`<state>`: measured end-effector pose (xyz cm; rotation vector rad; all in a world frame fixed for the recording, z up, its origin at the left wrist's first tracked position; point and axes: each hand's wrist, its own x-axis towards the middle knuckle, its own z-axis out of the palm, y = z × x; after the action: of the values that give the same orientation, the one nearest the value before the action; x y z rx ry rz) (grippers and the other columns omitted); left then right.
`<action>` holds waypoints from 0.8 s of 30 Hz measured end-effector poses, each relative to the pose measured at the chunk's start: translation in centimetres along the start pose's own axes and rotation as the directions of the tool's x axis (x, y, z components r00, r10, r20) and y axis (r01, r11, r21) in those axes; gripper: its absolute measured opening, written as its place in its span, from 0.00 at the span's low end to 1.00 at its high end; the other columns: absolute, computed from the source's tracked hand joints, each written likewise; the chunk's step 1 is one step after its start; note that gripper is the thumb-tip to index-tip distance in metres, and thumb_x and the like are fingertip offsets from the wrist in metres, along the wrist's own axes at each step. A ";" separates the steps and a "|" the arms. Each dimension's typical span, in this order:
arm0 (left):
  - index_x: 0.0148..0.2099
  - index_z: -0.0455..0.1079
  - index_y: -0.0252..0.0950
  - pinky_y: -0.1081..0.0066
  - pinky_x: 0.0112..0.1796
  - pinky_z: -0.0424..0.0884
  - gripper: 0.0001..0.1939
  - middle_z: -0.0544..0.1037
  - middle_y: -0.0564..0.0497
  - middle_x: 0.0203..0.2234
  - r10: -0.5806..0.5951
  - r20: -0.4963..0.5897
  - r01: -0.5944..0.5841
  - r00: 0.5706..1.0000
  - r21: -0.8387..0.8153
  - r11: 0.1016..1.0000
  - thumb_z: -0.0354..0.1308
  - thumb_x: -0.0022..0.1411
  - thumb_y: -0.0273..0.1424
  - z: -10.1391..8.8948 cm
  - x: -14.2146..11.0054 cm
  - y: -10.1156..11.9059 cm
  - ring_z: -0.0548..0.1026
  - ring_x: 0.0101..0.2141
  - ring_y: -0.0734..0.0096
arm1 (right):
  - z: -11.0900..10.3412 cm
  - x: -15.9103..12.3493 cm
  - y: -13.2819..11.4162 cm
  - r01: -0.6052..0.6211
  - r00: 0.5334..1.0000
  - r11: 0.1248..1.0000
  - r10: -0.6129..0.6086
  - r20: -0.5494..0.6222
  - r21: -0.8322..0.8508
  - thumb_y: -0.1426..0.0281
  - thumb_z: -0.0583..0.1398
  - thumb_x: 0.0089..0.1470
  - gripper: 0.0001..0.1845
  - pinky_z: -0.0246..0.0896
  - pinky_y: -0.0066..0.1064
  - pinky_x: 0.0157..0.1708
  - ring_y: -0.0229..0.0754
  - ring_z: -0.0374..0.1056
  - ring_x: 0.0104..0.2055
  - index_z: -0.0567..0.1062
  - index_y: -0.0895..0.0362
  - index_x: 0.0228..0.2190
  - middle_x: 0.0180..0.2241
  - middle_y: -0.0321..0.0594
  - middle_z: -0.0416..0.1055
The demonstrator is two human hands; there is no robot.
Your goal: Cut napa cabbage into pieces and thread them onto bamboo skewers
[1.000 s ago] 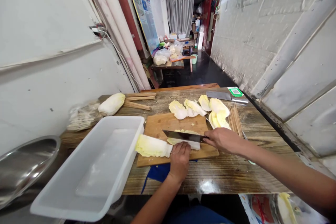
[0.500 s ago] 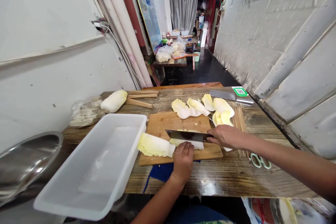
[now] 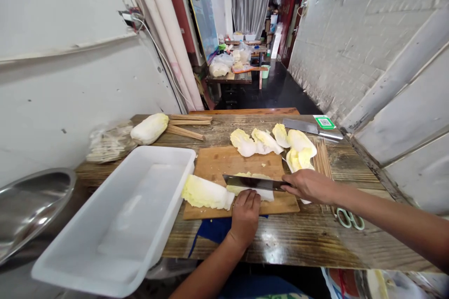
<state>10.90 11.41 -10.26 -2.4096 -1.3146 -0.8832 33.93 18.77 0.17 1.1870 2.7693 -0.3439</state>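
Note:
My right hand (image 3: 310,187) is wrapped round the handle of a cleaver (image 3: 254,182), its blade lying lengthwise over a napa cabbage leaf (image 3: 265,195). With fingers bent and close together, my left hand (image 3: 246,217) presses the near side of that leaf onto the wooden cutting board (image 3: 214,162). Left of my fingers lies another napa cabbage leaf (image 3: 206,192), its yellow end touching the white plastic tub's edge. The blade hides part of the leaf under it, so I cannot tell how deep the edge is.
A white plastic tub (image 3: 191,161) stands left of the board, a steel bowl (image 3: 66,182) beyond it. Loose cabbage leaves (image 3: 266,142), a second cleaver (image 3: 300,125), wooden skewers (image 3: 322,159) and scissors (image 3: 350,218) lie behind and right. A whole napa cabbage (image 3: 150,129) sits at back left.
The camera view has shifted slightly. Both hands keep their holds, and the cleaver stays over the same leaf with little visible movement.

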 end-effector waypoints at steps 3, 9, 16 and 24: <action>0.45 0.71 0.30 0.57 0.44 0.75 0.13 0.78 0.41 0.40 -0.002 0.007 0.002 1.000 0.002 1.000 0.47 0.63 0.20 0.0 0.0 0.0 0.73 0.43 0.58 | -0.6 0.6 -0.4 0.006 1.000 1.000 -0.006 0.013 -0.001 0.64 0.51 0.64 0.15 0.47 0.28 0.25 0.41 0.71 0.29 0.74 0.58 0.35 0.27 0.42 0.75; 0.44 0.71 0.29 0.58 0.42 0.75 0.13 0.78 0.42 0.39 0.004 -0.014 -0.004 1.000 0.010 1.000 0.47 0.62 0.20 0.0 -0.1 -0.1 0.74 0.41 0.57 | 0.3 1.3 -1.5 -0.023 1.000 0.999 0.023 -0.020 -0.028 0.63 0.52 0.64 0.15 0.48 0.29 0.25 0.44 0.73 0.32 0.74 0.57 0.36 0.30 0.45 0.77; 0.44 0.71 0.29 0.60 0.43 0.75 0.12 0.78 0.42 0.37 0.037 -0.018 -0.037 0.999 0.006 0.999 0.47 0.63 0.20 -0.2 0.2 -0.2 0.74 0.41 0.59 | 1.8 -4.0 -0.3 -0.112 0.993 0.991 0.109 -0.041 -0.073 0.65 0.51 0.64 0.13 0.49 0.29 0.25 0.44 0.73 0.31 0.73 0.57 0.37 0.30 0.44 0.77; 0.47 0.69 0.31 0.60 0.48 0.74 0.11 0.78 0.42 0.40 0.108 -0.188 -0.126 0.976 -0.088 0.988 0.49 0.64 0.19 -2.9 1.4 0.7 0.74 0.45 0.63 | 4.9 -14.6 1.7 -0.300 0.886 0.889 0.394 -0.246 0.346 0.56 0.46 0.64 0.22 0.59 0.31 0.30 0.43 0.71 0.29 0.73 0.55 0.34 0.28 0.40 0.74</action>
<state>10.88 10.53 -7.05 -2.3843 -1.0738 -1.1307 45.22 8.44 -2.12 1.9401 2.7274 -0.6005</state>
